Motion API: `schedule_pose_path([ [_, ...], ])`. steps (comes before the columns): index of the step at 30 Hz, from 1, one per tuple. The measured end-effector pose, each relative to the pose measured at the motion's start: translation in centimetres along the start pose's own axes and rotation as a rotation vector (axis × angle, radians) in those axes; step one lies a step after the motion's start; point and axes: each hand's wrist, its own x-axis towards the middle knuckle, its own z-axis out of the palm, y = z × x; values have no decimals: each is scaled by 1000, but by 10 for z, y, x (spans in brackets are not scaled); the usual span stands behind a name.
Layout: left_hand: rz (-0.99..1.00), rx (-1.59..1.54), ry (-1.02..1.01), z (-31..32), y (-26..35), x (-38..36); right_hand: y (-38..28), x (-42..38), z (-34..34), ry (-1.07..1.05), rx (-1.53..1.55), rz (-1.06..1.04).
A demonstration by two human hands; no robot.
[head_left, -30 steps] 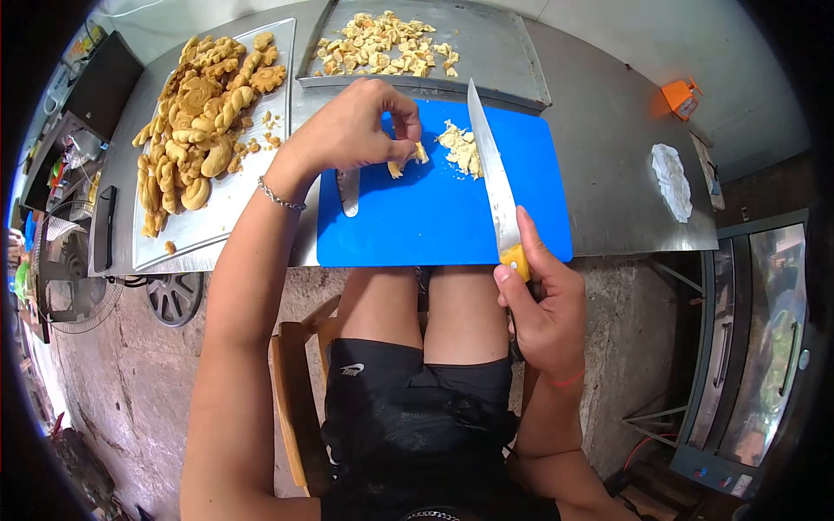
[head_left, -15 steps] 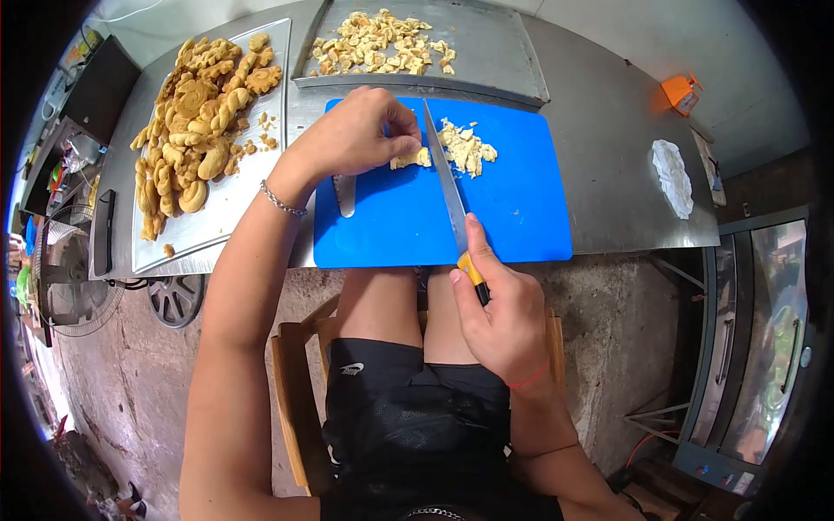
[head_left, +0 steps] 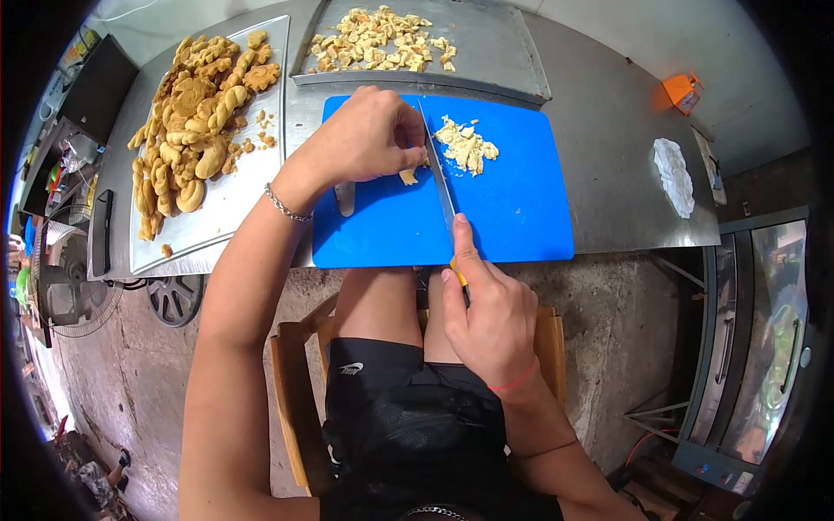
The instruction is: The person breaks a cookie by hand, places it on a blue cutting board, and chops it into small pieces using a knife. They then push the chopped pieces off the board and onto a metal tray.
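My right hand (head_left: 493,317) is wrapped round the yellow and black handle of a knife (head_left: 440,178), its long blade pointing away across the blue cutting board (head_left: 521,208). Left of the blade, my left hand (head_left: 382,135) is closed over a small piece of pale bread (head_left: 408,176), its fingertips close to the blade. Chopped pale pieces (head_left: 469,148) lie in a small heap just right of the blade. A rounded metal blade end (head_left: 345,198) rests on the board below my left wrist.
A tray (head_left: 252,195) at the left bears a pile of twisted baked pieces (head_left: 191,113). Behind the board, a metal tray (head_left: 495,61) holds chopped pieces (head_left: 373,39). An orange device (head_left: 682,91) and crumpled white cloth (head_left: 673,178) are at the right.
The knife and my right hand have shifted slightly left. My left hand has moved a little right, and the piece beneath its fingers shows a different, smaller visible part.
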Motion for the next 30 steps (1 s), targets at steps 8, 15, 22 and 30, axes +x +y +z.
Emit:
schedule_pose_path([
  [8,-24,27,-27,-3,7,-1,-18,-4,2,-80,-186,-32],
  [15,-58,18,-35,1,0,2,-15,18,0,-178,-277,-69],
  [22,-23,2,-12,-1,-14,4,-9,34,0,-187,-206,-17],
  [30,-6,-1,-36,-5,-16,6,-10,40,8,-166,-185,-1],
])
